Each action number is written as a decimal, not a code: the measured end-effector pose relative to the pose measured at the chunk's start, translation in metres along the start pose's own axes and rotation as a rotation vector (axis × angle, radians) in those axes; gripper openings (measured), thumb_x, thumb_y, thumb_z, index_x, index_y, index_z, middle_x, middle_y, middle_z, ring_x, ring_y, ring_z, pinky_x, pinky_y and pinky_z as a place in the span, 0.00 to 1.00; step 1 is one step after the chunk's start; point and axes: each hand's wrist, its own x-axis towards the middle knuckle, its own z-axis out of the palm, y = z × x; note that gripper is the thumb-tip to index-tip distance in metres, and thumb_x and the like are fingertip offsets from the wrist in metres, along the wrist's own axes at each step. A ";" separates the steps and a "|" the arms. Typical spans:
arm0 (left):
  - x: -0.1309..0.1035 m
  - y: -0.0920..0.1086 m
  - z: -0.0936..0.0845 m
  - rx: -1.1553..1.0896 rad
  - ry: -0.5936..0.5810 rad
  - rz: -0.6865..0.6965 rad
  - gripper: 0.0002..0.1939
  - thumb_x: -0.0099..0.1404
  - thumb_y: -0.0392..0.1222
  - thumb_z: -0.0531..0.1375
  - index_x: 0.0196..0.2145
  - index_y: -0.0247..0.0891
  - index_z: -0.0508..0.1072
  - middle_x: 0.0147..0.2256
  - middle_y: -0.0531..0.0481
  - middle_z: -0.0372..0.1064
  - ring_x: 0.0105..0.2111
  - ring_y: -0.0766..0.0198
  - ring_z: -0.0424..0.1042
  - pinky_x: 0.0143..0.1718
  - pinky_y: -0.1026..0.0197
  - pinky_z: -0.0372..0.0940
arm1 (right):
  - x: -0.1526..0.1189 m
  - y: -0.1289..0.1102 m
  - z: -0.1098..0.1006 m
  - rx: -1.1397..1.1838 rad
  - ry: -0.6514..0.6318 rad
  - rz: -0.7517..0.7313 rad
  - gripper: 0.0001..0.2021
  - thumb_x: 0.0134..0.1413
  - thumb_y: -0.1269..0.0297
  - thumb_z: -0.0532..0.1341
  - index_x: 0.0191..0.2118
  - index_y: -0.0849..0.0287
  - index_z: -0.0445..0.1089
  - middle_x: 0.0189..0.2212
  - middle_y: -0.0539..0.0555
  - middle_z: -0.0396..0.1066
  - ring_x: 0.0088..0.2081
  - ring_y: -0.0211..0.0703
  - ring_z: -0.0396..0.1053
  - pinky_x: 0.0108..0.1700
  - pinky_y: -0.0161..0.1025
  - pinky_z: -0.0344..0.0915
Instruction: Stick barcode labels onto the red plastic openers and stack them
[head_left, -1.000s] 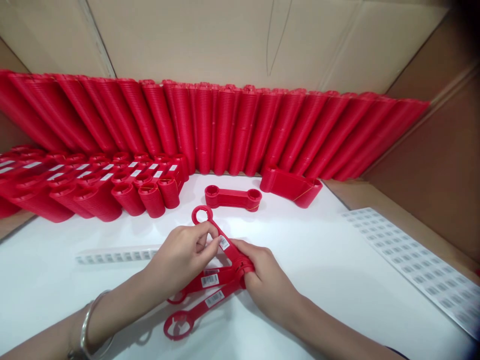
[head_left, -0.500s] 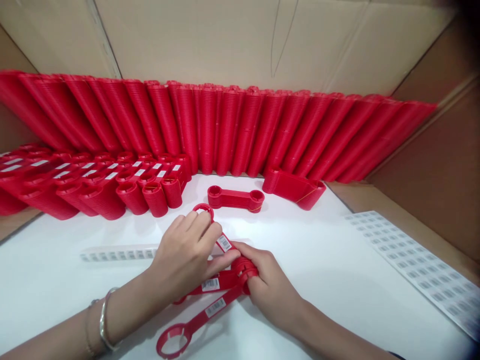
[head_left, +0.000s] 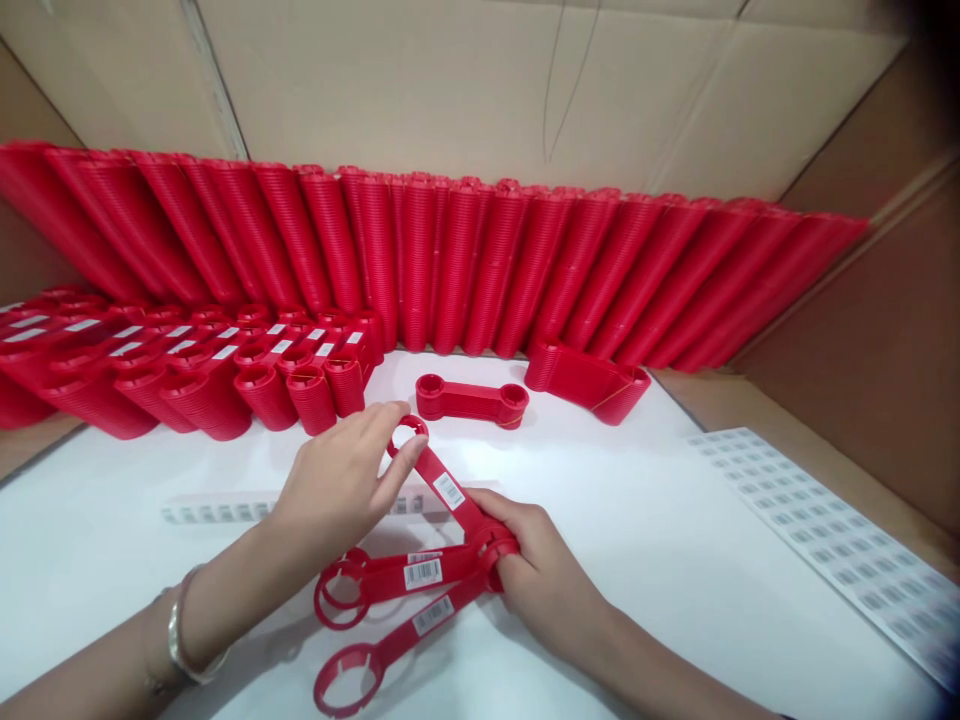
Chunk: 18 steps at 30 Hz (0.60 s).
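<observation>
My right hand (head_left: 551,575) grips several red plastic double-ring pieces (head_left: 457,590) by their stacked ring ends. Their flat arms fan out to the left, and white barcode labels (head_left: 448,490) show on them. The lower pieces end in open rings (head_left: 347,680) over the white table. At the top piece (head_left: 442,478), my left hand (head_left: 337,470) has its thumb and fingertips around the far ring. The right fingers are partly hidden behind the held rings.
A strip of labels (head_left: 214,510) lies behind my left hand, and a label sheet (head_left: 832,550) is at the right. Banded red stacks (head_left: 472,400) stand farther back. Labelled stacks (head_left: 255,395) fill the left; tall red stacks (head_left: 465,260) line the cardboard wall (head_left: 412,90).
My left hand has shifted left, off the arm of the top piece to its ring, uncovering its label and the lower pieces' rings. The right hand stays in place.
</observation>
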 end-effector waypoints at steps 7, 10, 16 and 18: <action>-0.006 -0.002 -0.014 -0.325 -0.082 -0.072 0.09 0.64 0.36 0.44 0.40 0.40 0.60 0.23 0.56 0.63 0.20 0.67 0.63 0.21 0.66 0.57 | 0.001 0.001 -0.002 0.018 0.040 0.039 0.31 0.33 0.82 0.46 0.45 0.58 0.70 0.33 0.51 0.72 0.31 0.39 0.66 0.32 0.34 0.63; -0.009 -0.003 -0.013 -0.257 -0.082 0.051 0.09 0.59 0.32 0.44 0.31 0.38 0.61 0.24 0.54 0.61 0.22 0.66 0.61 0.23 0.63 0.57 | 0.001 0.001 -0.003 0.035 0.064 0.054 0.30 0.34 0.81 0.46 0.45 0.59 0.70 0.26 0.49 0.70 0.26 0.37 0.64 0.30 0.34 0.62; -0.017 -0.004 0.005 -0.025 -0.197 0.193 0.11 0.63 0.36 0.48 0.25 0.36 0.66 0.25 0.49 0.64 0.27 0.61 0.62 0.27 0.58 0.58 | 0.005 0.005 0.003 -0.039 0.041 0.016 0.30 0.35 0.81 0.46 0.45 0.59 0.70 0.29 0.50 0.71 0.31 0.39 0.65 0.34 0.35 0.62; -0.020 -0.006 0.011 -0.027 -0.201 0.225 0.07 0.61 0.32 0.50 0.31 0.36 0.68 0.31 0.48 0.67 0.31 0.59 0.64 0.30 0.58 0.60 | 0.007 0.007 0.005 -0.053 0.043 -0.001 0.30 0.35 0.82 0.46 0.46 0.58 0.70 0.34 0.51 0.72 0.33 0.40 0.66 0.37 0.36 0.63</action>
